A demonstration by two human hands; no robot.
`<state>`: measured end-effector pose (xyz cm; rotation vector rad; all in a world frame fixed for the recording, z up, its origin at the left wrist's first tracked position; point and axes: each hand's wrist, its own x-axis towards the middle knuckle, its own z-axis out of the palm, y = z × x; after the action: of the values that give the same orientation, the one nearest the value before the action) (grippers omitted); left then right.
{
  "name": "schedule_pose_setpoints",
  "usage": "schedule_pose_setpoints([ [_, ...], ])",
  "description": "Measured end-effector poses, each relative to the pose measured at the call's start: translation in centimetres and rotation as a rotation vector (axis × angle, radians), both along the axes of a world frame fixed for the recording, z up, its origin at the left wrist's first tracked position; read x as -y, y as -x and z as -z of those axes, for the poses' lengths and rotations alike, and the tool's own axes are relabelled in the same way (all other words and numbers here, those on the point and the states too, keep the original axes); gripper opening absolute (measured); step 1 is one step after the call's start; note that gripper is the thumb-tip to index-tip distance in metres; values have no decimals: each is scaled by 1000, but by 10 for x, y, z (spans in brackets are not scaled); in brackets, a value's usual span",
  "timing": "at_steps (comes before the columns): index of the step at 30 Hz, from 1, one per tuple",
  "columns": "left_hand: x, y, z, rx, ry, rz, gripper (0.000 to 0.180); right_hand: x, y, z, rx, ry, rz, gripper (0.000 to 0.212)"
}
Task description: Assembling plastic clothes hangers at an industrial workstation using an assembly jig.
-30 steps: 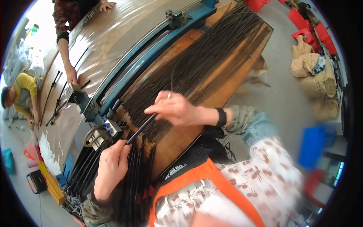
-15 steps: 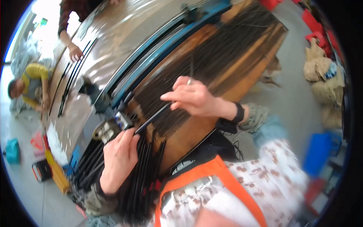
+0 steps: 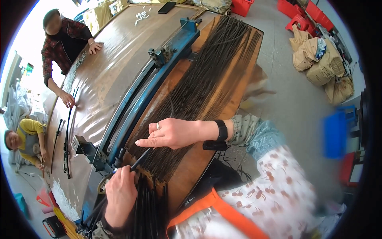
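My left hand [image 3: 120, 192] is closed round a slim black tube [image 3: 139, 160] whose upper end points up toward my right hand. My right hand [image 3: 173, 133] pinches a long thin dark spring [image 3: 172, 106], its index finger stretched out to the left. The spring rises behind the right hand, and its lower part lines up with the tube; whether it sits inside cannot be made out. Under my right hand lies a thick bundle of similar dark springs [image 3: 199, 75] on a wooden board [image 3: 191, 175]. Several black tubes [image 3: 149, 203] lie beside my left hand.
A blue metal rail fixture [image 3: 137, 101] runs along the board's left side. Beyond it, a film-covered table [image 3: 111, 75] holds black rods [image 3: 67, 139] and a phone [image 3: 166, 7]. Two people [image 3: 65, 44] work there. Paper sacks [image 3: 324, 63] and a blue bin [image 3: 334, 133] stand right.
The view has shifted, showing more of the far table and co-workers. Both hands keep their hold, the right index finger now straighter. The far person's second hand now shows on the table.
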<state>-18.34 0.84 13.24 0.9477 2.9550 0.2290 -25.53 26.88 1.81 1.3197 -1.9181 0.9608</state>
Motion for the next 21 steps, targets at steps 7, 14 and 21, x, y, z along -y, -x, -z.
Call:
schedule_pose_setpoints([
  [7, -7, 23, 24, 47, 60, 68, 9, 4, -12, -6, -48, -536, 87, 78],
  [14, 16, 64, -14, -348, 92, 20, 16, -72, 66, 38, 470, -43, 505, 52],
  [21, 27, 71, -3, -354, 134, 78, 26, -46, 81, 22, 178, -155, 349, 33],
])
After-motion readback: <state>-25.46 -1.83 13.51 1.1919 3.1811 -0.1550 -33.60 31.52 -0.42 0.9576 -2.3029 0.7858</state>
